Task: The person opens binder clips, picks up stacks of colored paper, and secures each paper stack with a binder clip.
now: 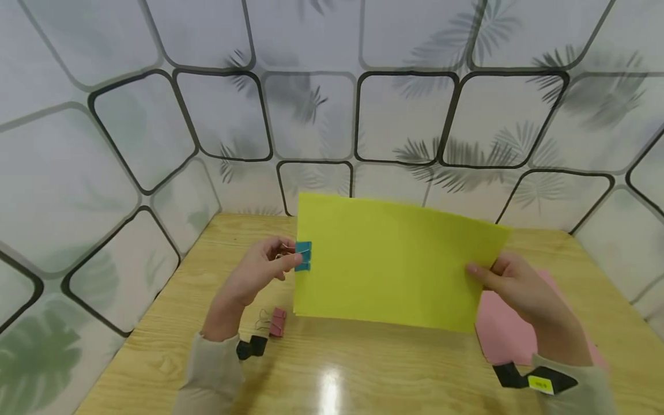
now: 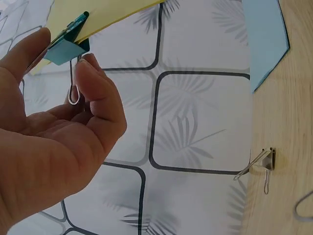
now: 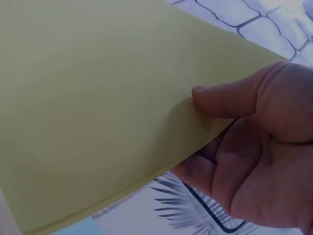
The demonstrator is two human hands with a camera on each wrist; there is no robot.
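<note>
A stack of yellow paper (image 1: 389,265) is held up above the table between both hands. A blue binder clip (image 1: 303,256) sits on its left edge. My left hand (image 1: 261,265) pinches this clip at its wire handles, the thumb on one and the fingers behind the other, as the left wrist view shows. On the right edge of the paper, my right hand (image 1: 516,285) grips with its thumb (image 3: 220,100) flat on the front and its fingers behind. Near the left wrist, a pink binder clip (image 1: 278,323) lies on the table with its wire handles spread.
Pink paper (image 1: 505,328) lies on the wooden table (image 1: 384,369) under the right forearm. In the left wrist view a light blue sheet (image 2: 268,39) lies on the table; the yellow paper hides it from the head view. Patterned wall covering (image 1: 311,115) surrounds the table's back and sides.
</note>
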